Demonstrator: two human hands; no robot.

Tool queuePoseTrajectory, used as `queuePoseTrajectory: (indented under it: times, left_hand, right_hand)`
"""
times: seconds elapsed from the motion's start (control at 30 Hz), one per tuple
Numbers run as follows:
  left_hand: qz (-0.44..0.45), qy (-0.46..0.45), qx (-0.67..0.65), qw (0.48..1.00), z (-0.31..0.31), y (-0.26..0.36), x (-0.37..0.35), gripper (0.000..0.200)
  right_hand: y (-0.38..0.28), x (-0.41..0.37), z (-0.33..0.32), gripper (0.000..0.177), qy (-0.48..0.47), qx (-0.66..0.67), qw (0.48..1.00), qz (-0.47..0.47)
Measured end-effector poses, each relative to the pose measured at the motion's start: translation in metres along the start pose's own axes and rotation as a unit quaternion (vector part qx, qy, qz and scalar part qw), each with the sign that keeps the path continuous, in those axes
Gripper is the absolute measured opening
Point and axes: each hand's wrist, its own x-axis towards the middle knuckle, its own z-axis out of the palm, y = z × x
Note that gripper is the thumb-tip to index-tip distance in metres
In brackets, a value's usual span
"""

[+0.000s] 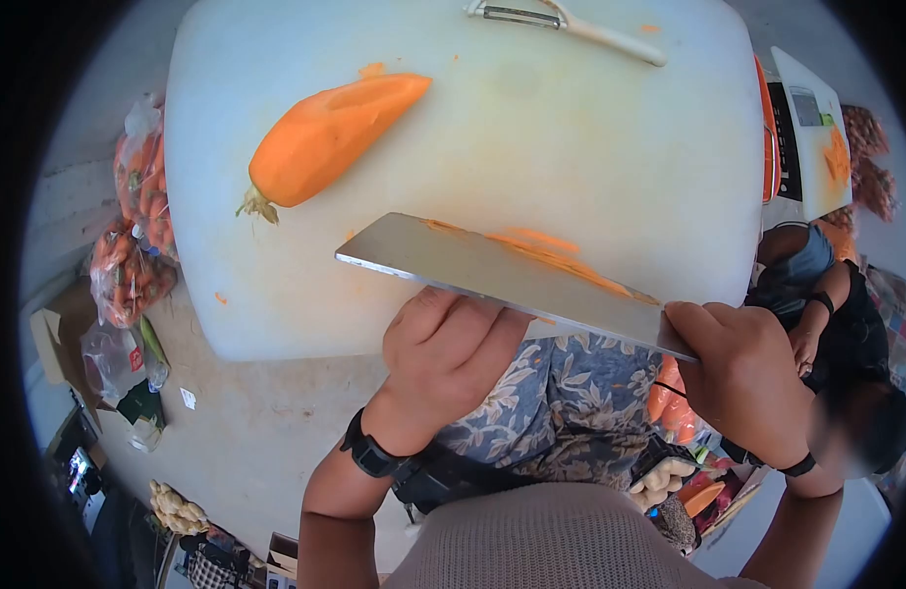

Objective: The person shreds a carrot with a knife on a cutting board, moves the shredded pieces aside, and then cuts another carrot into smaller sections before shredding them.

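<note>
My right hand point(752, 378) grips a cleaver point(492, 270) at the right end of its broad blade; the handle is hidden in the fist. The blade lies slanted over the near part of a white cutting board point(610, 137). Thin carrot strips point(561, 257) cling to the blade's far edge. My left hand point(453, 348) is closed, with curled fingers against the blade's near side; the blade hides whatever they may hold. Farther back on the board rests a peeled, partly cut carrot point(325, 142) with its stem end on. A white peeler point(580, 27) lies at the top.
Bags of carrots point(134, 265) stand on the floor at the left, beside an open cardboard box point(65, 339). At the right sits another person point(816, 294) near a second cutting board point(801, 128) with orange shreds on it.
</note>
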Motion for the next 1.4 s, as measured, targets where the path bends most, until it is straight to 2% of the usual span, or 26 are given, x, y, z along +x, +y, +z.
queuePoseTrajectory:
  times: [0.07,0.13,0.33,0.47,0.53,0.87,1.07,1.13,1.37,1.4]
  left_hand:
    - [0.008,0.011,-0.002,1.0,0.0,0.0,0.001,0.026]
    - [0.009,0.005,-0.003,1.0,0.0,-0.001,0.001,0.026]
    - [-0.007,0.001,-0.011,1.0,-0.001,0.0,0.0,0.028]
    - [-0.022,-0.017,-0.072,0.997,-0.001,-0.002,-0.005,0.028]
    - [-0.008,0.001,-0.025,1.0,0.002,-0.001,-0.007,0.027]
    - [-0.005,-0.012,-0.036,0.999,0.0,-0.003,-0.006,0.027]
    - [0.001,-0.023,0.008,1.0,-0.003,0.0,-0.002,0.028]
    - [0.011,0.015,-0.005,1.0,0.002,-0.002,0.001,0.028]
    - [0.0,0.005,0.003,1.0,0.0,0.0,-0.001,0.028]
    - [-0.002,0.003,-0.011,1.0,0.001,-0.002,-0.005,0.028]
  right_hand:
    - [-0.004,0.01,0.009,0.016,-0.006,-0.025,1.0,0.013]
    - [-0.006,0.022,0.018,0.015,0.043,0.003,0.999,-0.014]
    - [-0.01,0.013,0.009,0.017,0.082,0.028,0.996,-0.033]
    - [-0.018,-0.004,-0.006,0.019,0.057,0.003,0.998,-0.006]
    - [-0.016,-0.006,-0.005,0.02,0.047,0.01,0.999,-0.001]
    - [-0.012,-0.01,-0.006,0.023,0.024,-0.004,1.0,0.018]
    - [-0.01,0.008,0.004,0.017,0.001,0.01,1.0,0.013]
    - [-0.009,0.018,0.01,0.037,-0.019,0.027,0.999,0.024]
    - [-0.017,0.005,0.003,0.037,0.009,0.012,1.0,0.01]
    - [-0.02,0.0,0.001,0.026,0.021,-0.005,1.0,0.007]
